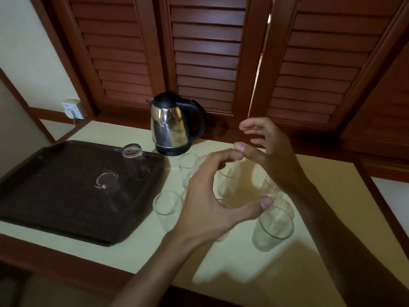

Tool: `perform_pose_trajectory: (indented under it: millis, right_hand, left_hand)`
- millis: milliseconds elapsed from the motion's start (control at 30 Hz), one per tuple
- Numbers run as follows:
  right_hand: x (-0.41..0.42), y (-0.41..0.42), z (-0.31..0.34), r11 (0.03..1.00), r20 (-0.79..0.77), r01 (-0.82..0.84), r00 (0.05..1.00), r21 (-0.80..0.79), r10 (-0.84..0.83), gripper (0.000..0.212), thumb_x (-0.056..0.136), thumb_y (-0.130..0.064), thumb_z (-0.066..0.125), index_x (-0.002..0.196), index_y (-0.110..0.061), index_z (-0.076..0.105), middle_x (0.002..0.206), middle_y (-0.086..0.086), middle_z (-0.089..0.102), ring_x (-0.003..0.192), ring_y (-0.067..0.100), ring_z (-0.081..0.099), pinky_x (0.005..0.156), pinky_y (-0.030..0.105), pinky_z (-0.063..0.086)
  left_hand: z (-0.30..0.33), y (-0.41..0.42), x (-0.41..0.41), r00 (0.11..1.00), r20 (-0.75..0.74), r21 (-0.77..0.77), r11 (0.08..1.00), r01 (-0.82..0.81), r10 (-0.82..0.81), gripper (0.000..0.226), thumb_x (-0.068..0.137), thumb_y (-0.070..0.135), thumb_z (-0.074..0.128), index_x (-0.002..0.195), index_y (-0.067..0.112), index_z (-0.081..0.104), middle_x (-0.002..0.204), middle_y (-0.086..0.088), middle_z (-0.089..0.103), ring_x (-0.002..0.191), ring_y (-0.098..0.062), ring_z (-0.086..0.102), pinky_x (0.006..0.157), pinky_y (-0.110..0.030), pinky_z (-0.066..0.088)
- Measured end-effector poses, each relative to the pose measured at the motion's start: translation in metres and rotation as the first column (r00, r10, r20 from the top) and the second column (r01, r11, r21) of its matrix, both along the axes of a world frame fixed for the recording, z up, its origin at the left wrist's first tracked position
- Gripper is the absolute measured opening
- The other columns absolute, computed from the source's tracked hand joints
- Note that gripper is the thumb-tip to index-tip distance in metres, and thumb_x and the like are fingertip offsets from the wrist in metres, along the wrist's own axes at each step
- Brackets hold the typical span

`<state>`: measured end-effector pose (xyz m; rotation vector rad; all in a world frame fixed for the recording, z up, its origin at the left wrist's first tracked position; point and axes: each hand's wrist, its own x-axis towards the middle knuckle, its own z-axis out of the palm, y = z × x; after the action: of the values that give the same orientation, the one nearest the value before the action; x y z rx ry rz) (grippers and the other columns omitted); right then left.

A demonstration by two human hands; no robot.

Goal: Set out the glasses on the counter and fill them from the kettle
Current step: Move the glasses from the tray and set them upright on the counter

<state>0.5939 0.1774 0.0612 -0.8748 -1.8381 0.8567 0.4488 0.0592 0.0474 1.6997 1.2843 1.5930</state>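
Note:
A steel kettle [171, 127] with a black lid and handle stands on its base at the back of the pale counter [221, 258]. Several clear glasses stand upright on the counter, among them one at the front left [164, 207], one by the kettle [188, 161] and one at the front right [273, 227]. Two more glasses [132, 152] [106, 180] rest upside down on the dark tray [55, 196]. My left hand [210, 202] and my right hand [270, 151] hover over the middle glasses with fingers spread and curved, holding nothing. Some glasses are partly hidden behind my hands.
Brown louvred shutters [208, 52] rise behind the counter. A wall socket [74, 108] with a plug sits at the back left. A wooden edge [66, 264] frames the counter's front and right side.

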Motion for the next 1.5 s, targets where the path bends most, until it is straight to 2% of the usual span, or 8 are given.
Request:
perform_pose_trajectory:
  millis: [233,467,567,767,1000,1100,1267,1500]
  right_hand:
    - [-0.093,0.007,0.021,0.994,0.062,-0.112,0.992,0.014,0.111,0.044,0.082,-0.037,0.074,0.121,-0.022,0.062,0.125,-0.007,0.066,0.118,0.009,0.062,0.101,0.035,0.047]
    - [-0.189,0.022,0.024,0.975,0.302,-0.219,0.927,-0.045,0.222,0.047,0.081,-0.033,0.085,0.117,-0.024,0.058,0.122,-0.002,0.06,0.105,0.012,0.062,0.074,0.002,0.039]
    - [-0.222,0.025,0.009,0.961,0.498,-0.268,0.826,-0.069,0.266,0.049,0.085,-0.03,0.082,0.126,-0.024,0.056,0.127,-0.003,0.055,0.108,0.011,0.055,0.074,0.006,0.04]
    - [-0.274,0.026,-0.026,0.944,0.774,-0.309,0.568,-0.112,0.278,0.064,0.091,-0.026,0.073,0.149,-0.023,0.045,0.141,0.006,0.046,0.131,0.023,0.046,0.108,0.041,0.042]
    - [-0.311,0.034,-0.042,0.948,0.859,-0.304,0.459,-0.089,0.227,0.051,0.1,-0.015,0.06,0.149,-0.021,0.048,0.143,0.007,0.047,0.132,0.028,0.046,0.107,0.039,0.04]
    - [-0.325,0.037,-0.041,0.95,0.865,-0.293,0.444,-0.106,0.233,0.049,0.1,-0.015,0.061,0.147,-0.021,0.049,0.141,0.007,0.048,0.129,0.028,0.048,0.107,0.042,0.043]
    - [-0.342,0.036,-0.038,0.964,0.886,-0.256,0.429,-0.066,0.174,0.047,0.098,-0.012,0.063,0.144,-0.018,0.052,0.137,0.009,0.05,0.123,0.029,0.052,0.101,0.042,0.047]
    - [-0.36,0.033,-0.03,0.96,0.977,-0.28,0.204,-0.006,0.066,0.047,0.084,-0.004,0.075,0.127,-0.01,0.06,0.122,0.014,0.063,0.1,0.027,0.061,0.073,0.033,0.043]
  left_hand:
    - [0.026,0.005,-0.095,0.997,-0.047,0.037,0.998,-0.057,0.059,0.054,0.071,0.025,0.093,0.114,0.015,0.062,0.12,0.003,0.068,0.119,-0.022,0.064,0.101,-0.04,0.052]
    - [0.021,0.004,-0.187,0.949,-0.282,-0.072,0.983,-0.166,0.14,0.048,0.074,0.038,0.09,0.108,0.022,0.06,0.109,0.01,0.067,0.101,-0.011,0.063,0.083,-0.022,0.051]
    - [-0.006,0.01,-0.224,0.864,-0.472,-0.105,0.961,-0.254,0.177,0.04,0.077,0.047,0.084,0.104,0.025,0.064,0.105,0.012,0.065,0.102,-0.009,0.06,0.086,-0.031,0.051]
    - [-0.044,0.013,-0.264,0.805,-0.583,-0.254,0.916,-0.31,0.111,0.025,0.082,0.036,0.082,0.098,0.023,0.067,0.104,0.006,0.064,0.101,-0.017,0.059,0.087,-0.039,0.055]
    - [-0.039,0.012,-0.299,0.728,-0.657,-0.562,0.77,-0.301,-0.195,0.038,0.101,0.053,0.05,0.127,0.027,0.058,0.132,-0.004,0.058,0.131,-0.028,0.049,0.108,-0.043,0.044]
    - [-0.02,0.016,-0.31,0.626,-0.711,-0.637,0.67,-0.382,-0.32,0.048,0.103,0.058,0.04,0.144,0.032,0.044,0.148,-0.006,0.048,0.139,-0.029,0.043,0.111,-0.046,0.039]
    - [0.003,0.042,-0.33,0.542,-0.706,-0.708,0.457,-0.539,-0.456,0.051,0.099,0.048,0.059,0.143,0.027,0.048,0.124,-0.004,0.066,0.108,-0.025,0.068,0.104,-0.044,0.053]
    - [0.0,0.066,-0.327,0.154,-0.71,-0.535,0.384,-0.753,-0.687,0.062,0.073,0.042,0.091,0.127,0.02,0.069,0.131,0.0,0.07,0.122,-0.021,0.066,0.101,-0.034,0.052]
